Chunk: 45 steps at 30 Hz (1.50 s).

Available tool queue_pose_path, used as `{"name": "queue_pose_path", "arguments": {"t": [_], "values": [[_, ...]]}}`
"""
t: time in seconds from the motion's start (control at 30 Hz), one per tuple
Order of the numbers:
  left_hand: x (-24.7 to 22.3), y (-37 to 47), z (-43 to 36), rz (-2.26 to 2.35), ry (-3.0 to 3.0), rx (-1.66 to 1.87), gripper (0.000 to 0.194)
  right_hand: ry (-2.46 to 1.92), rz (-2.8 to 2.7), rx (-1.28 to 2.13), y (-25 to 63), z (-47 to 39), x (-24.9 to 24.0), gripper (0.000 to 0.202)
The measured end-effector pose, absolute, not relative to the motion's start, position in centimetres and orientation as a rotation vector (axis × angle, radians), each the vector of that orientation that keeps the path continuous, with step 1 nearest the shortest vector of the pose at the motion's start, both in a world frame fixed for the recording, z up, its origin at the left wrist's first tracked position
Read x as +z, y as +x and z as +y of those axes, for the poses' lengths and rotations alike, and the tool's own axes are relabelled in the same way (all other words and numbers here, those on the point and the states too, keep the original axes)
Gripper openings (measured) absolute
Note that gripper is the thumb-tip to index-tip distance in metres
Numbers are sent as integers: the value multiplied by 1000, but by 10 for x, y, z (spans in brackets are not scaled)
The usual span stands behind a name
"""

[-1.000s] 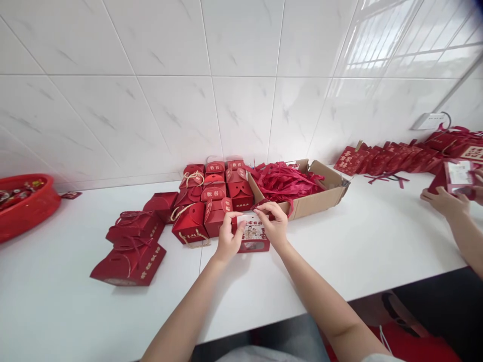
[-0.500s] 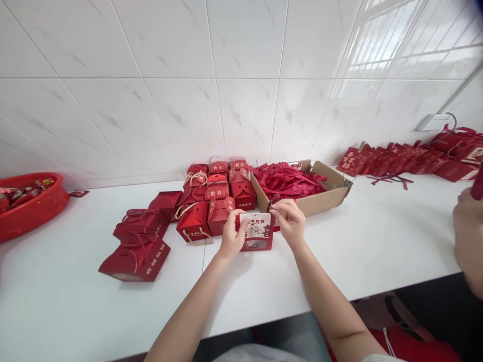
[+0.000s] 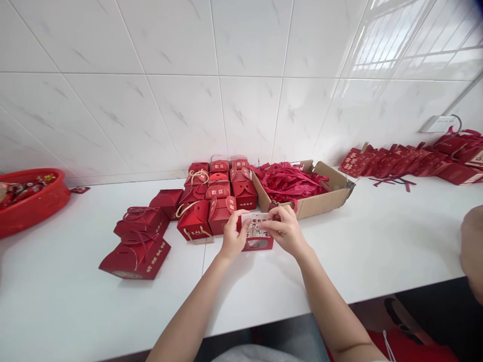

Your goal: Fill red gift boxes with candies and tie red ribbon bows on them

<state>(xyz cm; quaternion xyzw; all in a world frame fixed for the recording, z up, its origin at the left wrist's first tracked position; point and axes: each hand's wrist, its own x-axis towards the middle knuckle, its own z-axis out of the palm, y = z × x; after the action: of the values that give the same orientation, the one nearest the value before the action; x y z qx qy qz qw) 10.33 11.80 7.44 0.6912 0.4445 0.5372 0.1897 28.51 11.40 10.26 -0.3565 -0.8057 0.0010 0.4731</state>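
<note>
A red gift box [image 3: 258,245] with a white printed front panel and a small clear window stands upright on the table before me. My left hand [image 3: 234,236] grips its left side, thumb on the front and fingers behind. At the upper right of the box, my right hand [image 3: 287,232] has its fingers pinched together, some lying across the printed panel. Something dark red shows between these fingertips, too small and covered to make out. Just behind stands an open cardboard box [image 3: 320,204] heaped with crimson ribbons [image 3: 289,183].
Several closed red gift boxes [image 3: 219,206] are grouped behind my left hand, and more red boxes [image 3: 138,254] sit further left. A red basin [image 3: 41,211] of wrapped sweets is at far left. Red boxes [image 3: 396,160] line the right back. Another person's arm [image 3: 472,251] shows at right.
My right hand has come down and left onto the printed front of the gift box. My left hand keeps its hold. The other person's hand at right has mostly left the view.
</note>
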Motion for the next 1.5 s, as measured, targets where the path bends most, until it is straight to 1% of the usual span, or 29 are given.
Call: {"name": "queue_pose_path", "arguments": {"t": [0.17, 0.47, 0.7, 0.77, 0.8, 0.83, 0.93, 0.97, 1.0, 1.07, 1.17, 1.23, 1.33, 1.4, 1.47, 1.5], "values": [[74, 105, 115, 1261, 1954, 1534, 15, -930, -1880, -82, 277, 114, 95, 19], [70, 104, 108, 1228, 2002, 1577, 13, -885, -1847, -130, 271, 114, 94, 19], [68, 104, 105, 1154, 2024, 1618, 13, -868, -1818, -83, 270, 112, 94, 14], [68, 103, 104, 1115, 2026, 1620, 12, -852, -1779, -20, 268, 112, 91, 11], [68, 103, 103, 1088, 2028, 1619, 11, -846, -1739, 47, 266, 112, 89, 15], [68, 102, 102, 1058, 2030, 1617, 10, -845, -1677, 135, 265, 112, 87, 26], [67, 101, 99, 961, 2033, 1608, 9, -826, -1434, 466, 261, 109, 78, 73], [67, 101, 98, 931, 2033, 1604, 8, -818, -1379, 581, 261, 107, 75, 81], [66, 100, 98, 903, 2034, 1599, 7, -807, -1342, 682, 260, 106, 73, 82], [69, 97, 96, 854, 2043, 1570, 6, -777, -1315, 817, 260, 103, 69, 71], [87, 91, 92, 788, 2099, 1460, 6, -739, -1280, 825, 259, 100, 68, 53], [108, 90, 90, 809, 2214, 1338, 10, -742, -1263, 804, 258, 98, 68, 51], [142, 99, 89, 929, 2392, 1217, 32, -755, -1250, 827, 257, 97, 69, 51], [159, 115, 92, 878, 2564, 989, 41, -757, -1243, 832, 256, 97, 69, 48], [168, 132, 98, 723, 2708, 763, 41, -762, -1234, 801, 256, 97, 69, 44], [171, 140, 102, 664, 2752, 673, 37, -766, -1227, 776, 256, 98, 69, 43]]}}
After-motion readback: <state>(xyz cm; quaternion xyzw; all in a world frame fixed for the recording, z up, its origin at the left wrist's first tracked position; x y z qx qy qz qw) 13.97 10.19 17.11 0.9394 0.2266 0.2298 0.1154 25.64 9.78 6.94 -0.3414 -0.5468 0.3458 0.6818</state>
